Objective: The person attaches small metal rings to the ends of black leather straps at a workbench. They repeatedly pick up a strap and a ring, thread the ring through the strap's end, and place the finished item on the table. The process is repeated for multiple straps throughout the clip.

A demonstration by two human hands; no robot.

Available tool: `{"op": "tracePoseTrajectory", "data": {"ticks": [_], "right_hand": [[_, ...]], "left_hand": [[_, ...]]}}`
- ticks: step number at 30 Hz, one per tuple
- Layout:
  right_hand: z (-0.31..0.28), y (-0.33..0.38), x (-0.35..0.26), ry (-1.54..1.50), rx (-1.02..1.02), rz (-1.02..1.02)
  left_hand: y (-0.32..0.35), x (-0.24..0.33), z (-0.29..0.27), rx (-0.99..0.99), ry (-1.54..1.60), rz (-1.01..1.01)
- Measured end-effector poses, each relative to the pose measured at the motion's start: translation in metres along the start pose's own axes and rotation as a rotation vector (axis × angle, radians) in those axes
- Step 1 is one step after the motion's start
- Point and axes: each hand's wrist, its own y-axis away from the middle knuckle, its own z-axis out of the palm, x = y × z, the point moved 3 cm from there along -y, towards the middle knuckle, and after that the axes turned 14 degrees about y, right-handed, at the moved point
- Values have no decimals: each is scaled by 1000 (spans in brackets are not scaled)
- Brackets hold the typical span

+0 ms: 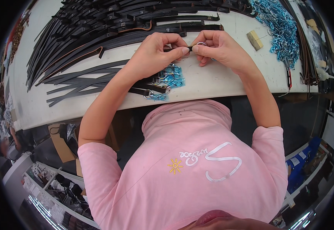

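Observation:
Above the white table, my two hands are close together at a short visible piece of black strap (190, 48). My left hand (160, 50) pinches the strap between thumb and fingers. In my right hand (221, 49), a silvery metal ring (201, 43) shows between thumb and forefinger, by the strap's end. Fingers hide most of the ring and whatever hangs from it. Below my left wrist lie several black straps (86, 85) with snap hooks (167, 81) in blue wrapping at their ends.
A large pile of black straps (86, 34) covers the far left and middle of the table (32, 109). At right are a small tan block (255, 40), a heap of blue-wrapped metal hooks (284, 34), a red-handled tool (289, 78) and brown straps (310, 73).

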Motion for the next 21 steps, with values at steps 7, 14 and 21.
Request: {"op": "tracePoseTrajectory", "data": {"ticks": [7,14,21], "right_hand": [[1,2,1,17,-9,-41],[-2,4,1,39,-4,-19],[-2,4,1,51,-23,-26]], "left_hand": [[2,-3,2,64,-29,57],[1,0,0,-39,38,9],[4,-1,-5,-109,50,-19]]}}
